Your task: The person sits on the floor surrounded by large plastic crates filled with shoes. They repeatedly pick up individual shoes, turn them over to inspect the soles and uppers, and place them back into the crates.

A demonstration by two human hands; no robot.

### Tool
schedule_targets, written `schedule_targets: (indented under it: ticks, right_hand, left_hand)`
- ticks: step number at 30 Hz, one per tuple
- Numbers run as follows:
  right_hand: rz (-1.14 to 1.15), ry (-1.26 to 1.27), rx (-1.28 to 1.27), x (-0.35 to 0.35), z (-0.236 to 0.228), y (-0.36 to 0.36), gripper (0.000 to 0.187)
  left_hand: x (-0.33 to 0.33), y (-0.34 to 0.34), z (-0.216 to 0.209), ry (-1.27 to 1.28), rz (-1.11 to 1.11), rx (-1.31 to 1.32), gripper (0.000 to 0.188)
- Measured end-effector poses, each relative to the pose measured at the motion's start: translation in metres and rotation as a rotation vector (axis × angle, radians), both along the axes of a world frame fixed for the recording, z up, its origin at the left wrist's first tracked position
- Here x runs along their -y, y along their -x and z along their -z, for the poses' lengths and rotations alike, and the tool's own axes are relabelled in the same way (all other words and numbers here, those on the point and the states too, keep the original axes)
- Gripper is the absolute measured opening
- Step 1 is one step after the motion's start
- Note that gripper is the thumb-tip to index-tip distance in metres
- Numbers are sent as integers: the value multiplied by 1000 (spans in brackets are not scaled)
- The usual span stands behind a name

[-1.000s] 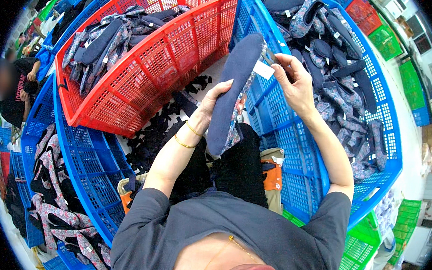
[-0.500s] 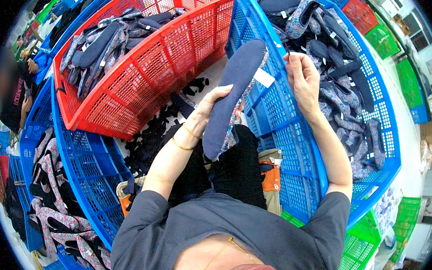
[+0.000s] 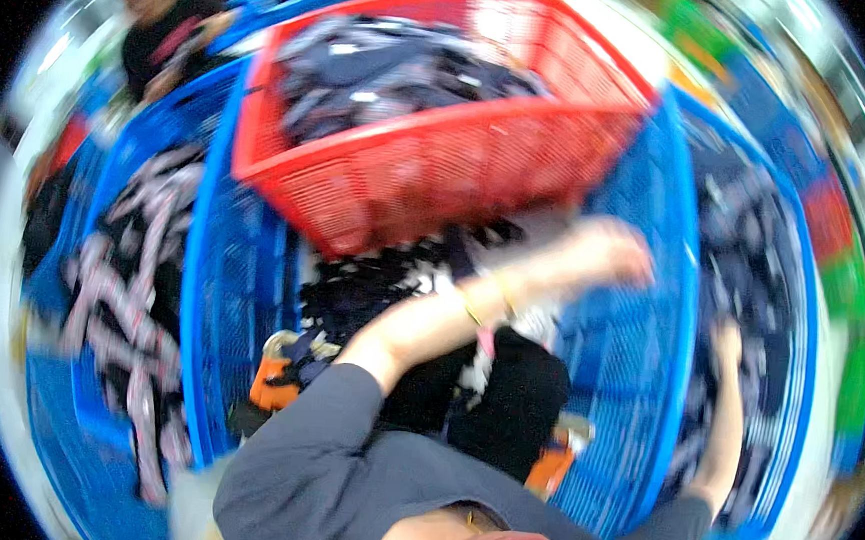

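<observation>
We note heavy motion blur throughout. Our left hand (image 3: 609,254) is stretched forward over the wall of the blue basket (image 3: 635,385) on our right, just below the red basket (image 3: 439,175); whether its fingers are spread or closed on anything we cannot tell. Our right hand (image 3: 726,341) reaches down into that blue basket among the dark fabric pieces (image 3: 744,262) piled there; it appears to touch them, but its grip is too blurred to judge. The red basket holds more dark pieces and sits tilted above a heap of dark scraps (image 3: 371,286) on the floor. Another blue basket (image 3: 101,277) to our left holds patterned pieces. Another person (image 3: 163,30) is at upper left.
</observation>
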State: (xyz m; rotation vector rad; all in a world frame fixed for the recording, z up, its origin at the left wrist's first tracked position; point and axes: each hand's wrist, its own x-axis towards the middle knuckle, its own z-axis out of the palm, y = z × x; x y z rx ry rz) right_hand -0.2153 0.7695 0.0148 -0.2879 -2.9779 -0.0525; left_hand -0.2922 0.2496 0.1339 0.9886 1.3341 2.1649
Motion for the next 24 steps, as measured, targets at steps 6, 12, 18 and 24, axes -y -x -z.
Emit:
schedule_targets:
  ticks: [6,12,18,24]
  right_hand:
    - [191,-206,166,-7,63,34,59]
    - [257,-246,67,-54,109,54,45]
    - [232,351,105,-41,23,30,32]
    - [229,1823,-362,143,-162,-26,33]
  left_hand:
    - [-20,-63,84,300,-145,-336,16]
    - [-18,-63,74,299,26,-351,18]
    - [-16,-59,66,294,66,-321,19]
    - [-3,-64,52,174,-2,-259,20]
